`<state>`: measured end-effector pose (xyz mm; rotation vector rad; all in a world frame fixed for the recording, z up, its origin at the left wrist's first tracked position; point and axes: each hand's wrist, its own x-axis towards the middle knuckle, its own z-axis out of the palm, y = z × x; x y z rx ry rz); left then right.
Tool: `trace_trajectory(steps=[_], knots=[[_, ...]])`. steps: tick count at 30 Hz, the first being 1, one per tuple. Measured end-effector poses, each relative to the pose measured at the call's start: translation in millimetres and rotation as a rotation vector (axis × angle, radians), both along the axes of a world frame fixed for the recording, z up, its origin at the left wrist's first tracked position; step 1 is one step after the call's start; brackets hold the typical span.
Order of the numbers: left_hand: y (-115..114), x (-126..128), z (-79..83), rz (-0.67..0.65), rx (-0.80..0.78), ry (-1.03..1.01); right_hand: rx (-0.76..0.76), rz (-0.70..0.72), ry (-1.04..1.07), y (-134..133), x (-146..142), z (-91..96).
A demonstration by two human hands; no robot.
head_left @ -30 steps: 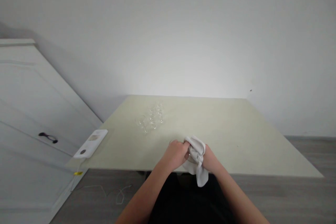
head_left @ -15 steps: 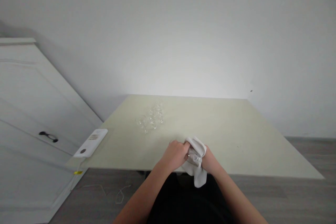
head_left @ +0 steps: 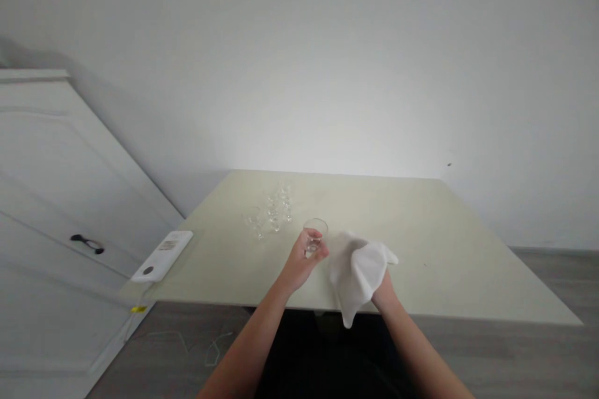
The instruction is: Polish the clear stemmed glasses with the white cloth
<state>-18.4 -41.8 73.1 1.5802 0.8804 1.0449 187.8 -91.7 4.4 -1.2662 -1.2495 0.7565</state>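
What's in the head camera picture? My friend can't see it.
A person's left hand holds a clear glass, while a white cloth covers most of the right hand. More clear glasses stand on the pale table, farther back to the left.

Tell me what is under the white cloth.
Under the white cloth is the right hand: its lower part shows, the fingers are covered. The cloth also blocks part of the table from view. Anything else beneath would be hidden.
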Motion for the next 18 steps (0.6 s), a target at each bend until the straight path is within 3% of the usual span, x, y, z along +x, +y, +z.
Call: trace_trajectory(steps=[3, 4, 7, 11, 16, 18], knots=[[-10, 14, -4.0, 0.0, 0.075, -0.128, 0.055, 0.135, -0.117, -6, -25, 21.0], [-15, 19, -5.4, -0.022, 0.1, -0.16, 0.077, 0.258, -0.18, -9, -33, 27.4], [-24, 32, -8.2, -0.039, 0.087, -0.195, 0.076, 0.269, -0.151, -14, -48, 38.3], [-24, 31, -5.7, 0.116, -0.026, -0.298, -0.005, 0.337, -0.068, -18, -45, 44.0], [-20, 19, 3.3, -0.29, -0.211, -0.483, -0.158, 0.431, 0.179, -23, -40, 56.5], [-17, 17, 5.6, -0.278, -0.197, -0.438, -0.14, 0.4, 0.137, -21, -40, 56.7]])
